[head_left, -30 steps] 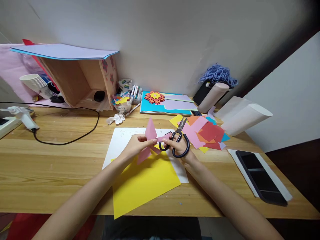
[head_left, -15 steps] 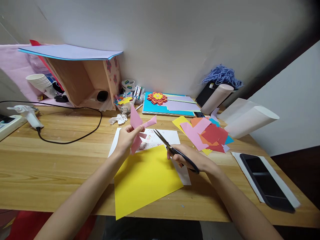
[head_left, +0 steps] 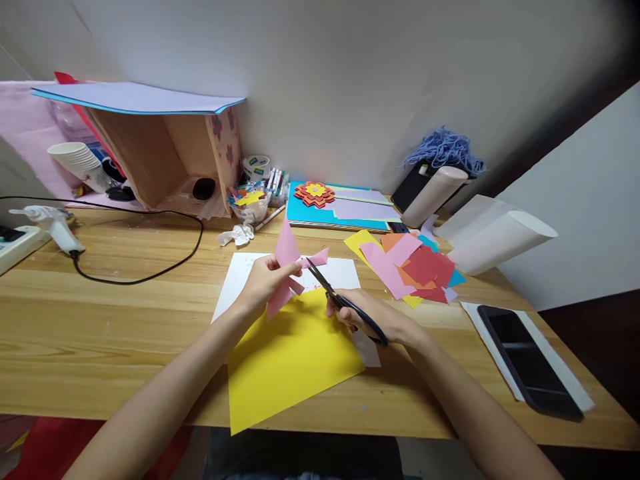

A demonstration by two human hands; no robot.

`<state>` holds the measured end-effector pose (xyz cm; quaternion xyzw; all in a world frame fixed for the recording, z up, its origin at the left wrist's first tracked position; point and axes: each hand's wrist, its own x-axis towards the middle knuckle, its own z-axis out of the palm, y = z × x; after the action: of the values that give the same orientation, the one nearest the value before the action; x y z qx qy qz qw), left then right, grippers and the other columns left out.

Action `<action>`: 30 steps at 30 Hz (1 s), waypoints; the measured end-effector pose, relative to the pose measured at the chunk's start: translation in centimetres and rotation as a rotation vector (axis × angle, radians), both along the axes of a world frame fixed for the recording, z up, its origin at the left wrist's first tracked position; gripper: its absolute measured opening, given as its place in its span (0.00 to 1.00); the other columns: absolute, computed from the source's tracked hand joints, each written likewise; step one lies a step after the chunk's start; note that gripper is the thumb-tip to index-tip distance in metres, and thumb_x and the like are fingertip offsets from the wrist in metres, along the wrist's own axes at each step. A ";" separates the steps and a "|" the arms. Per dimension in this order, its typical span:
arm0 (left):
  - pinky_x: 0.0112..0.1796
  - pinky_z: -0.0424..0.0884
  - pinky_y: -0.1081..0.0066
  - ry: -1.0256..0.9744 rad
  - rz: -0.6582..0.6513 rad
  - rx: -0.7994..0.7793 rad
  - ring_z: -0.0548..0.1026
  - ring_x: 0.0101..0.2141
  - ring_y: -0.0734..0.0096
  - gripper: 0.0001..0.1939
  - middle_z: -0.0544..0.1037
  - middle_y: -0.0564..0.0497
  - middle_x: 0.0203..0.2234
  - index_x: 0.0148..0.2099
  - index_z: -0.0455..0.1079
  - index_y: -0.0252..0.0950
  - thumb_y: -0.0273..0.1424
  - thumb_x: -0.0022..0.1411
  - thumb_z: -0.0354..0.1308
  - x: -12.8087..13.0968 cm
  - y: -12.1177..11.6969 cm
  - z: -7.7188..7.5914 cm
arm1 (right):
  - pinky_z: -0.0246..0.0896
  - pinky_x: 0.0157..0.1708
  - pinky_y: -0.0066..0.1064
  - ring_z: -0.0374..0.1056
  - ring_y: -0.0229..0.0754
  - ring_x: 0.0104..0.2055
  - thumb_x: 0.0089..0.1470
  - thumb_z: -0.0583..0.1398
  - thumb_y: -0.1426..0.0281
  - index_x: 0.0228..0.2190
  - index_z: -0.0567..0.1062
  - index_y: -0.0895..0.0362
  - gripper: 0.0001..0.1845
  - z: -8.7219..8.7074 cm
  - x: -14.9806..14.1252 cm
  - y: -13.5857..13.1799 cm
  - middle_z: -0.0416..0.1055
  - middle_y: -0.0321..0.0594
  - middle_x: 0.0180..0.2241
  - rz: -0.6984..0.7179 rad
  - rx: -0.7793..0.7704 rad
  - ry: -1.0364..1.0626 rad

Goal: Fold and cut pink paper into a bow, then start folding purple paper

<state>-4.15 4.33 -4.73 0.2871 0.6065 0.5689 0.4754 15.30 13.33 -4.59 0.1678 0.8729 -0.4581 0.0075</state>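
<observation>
My left hand [head_left: 270, 280] pinches a piece of pink paper [head_left: 287, 245] with pointed and strip-like parts sticking out. Black-handled scissors [head_left: 362, 316] are gripped in my right hand [head_left: 367, 312], their blades pointing up and left. The blade tips meet the pink paper beside my left thumb; whether they are cutting through it I cannot tell. Beneath both hands lies a yellow sheet [head_left: 295, 367], partly over a white sheet [head_left: 233, 283] on the wooden table.
Coloured paper scraps [head_left: 425, 267] lie to the right, near a phone [head_left: 530, 360]. A layered paper flower [head_left: 315, 193] rests on blue sheets at the back. At left are a glue gun [head_left: 50, 227] with its cord and an open cardboard box [head_left: 150, 160].
My left hand has moved right with the pink paper, and the scissors have shifted slightly left. The blade tips, apart from the paper before, now meet it.
</observation>
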 end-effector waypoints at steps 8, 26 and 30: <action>0.20 0.64 0.76 0.031 -0.050 -0.051 0.75 0.20 0.66 0.16 0.75 0.49 0.20 0.28 0.69 0.30 0.40 0.45 0.63 0.1 0.2 -0.3 | 0.53 0.22 0.27 0.56 0.35 0.22 0.44 0.40 0.37 0.30 0.65 0.60 0.39 -0.6 -0.3 0.1 0.60 0.36 0.22 0.004 -0.042 0.022; 0.20 0.64 0.74 -0.010 -0.025 -0.021 0.75 0.20 0.65 0.17 0.75 0.48 0.22 0.27 0.69 0.30 0.40 0.43 0.64 0.0 0.3 -0.6 | 0.50 0.20 0.26 0.55 0.34 0.20 0.40 0.42 0.36 0.24 0.59 0.57 0.35 -0.8 -0.5 -0.4 0.57 0.32 0.20 -0.057 -0.105 0.038; 0.21 0.65 0.74 -0.007 -0.021 0.000 0.75 0.21 0.64 0.17 0.75 0.47 0.20 0.27 0.69 0.30 0.41 0.44 0.64 -0.1 0.3 -0.8 | 0.47 0.20 0.25 0.53 0.34 0.21 0.37 0.42 0.34 0.23 0.58 0.57 0.37 -1.0 -0.9 -0.4 0.57 0.33 0.20 -0.110 -0.022 0.007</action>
<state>-4.26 4.65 -5.52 0.2914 0.6017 0.5651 0.4835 14.42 12.91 -5.64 0.2138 0.8573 -0.4679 -0.0188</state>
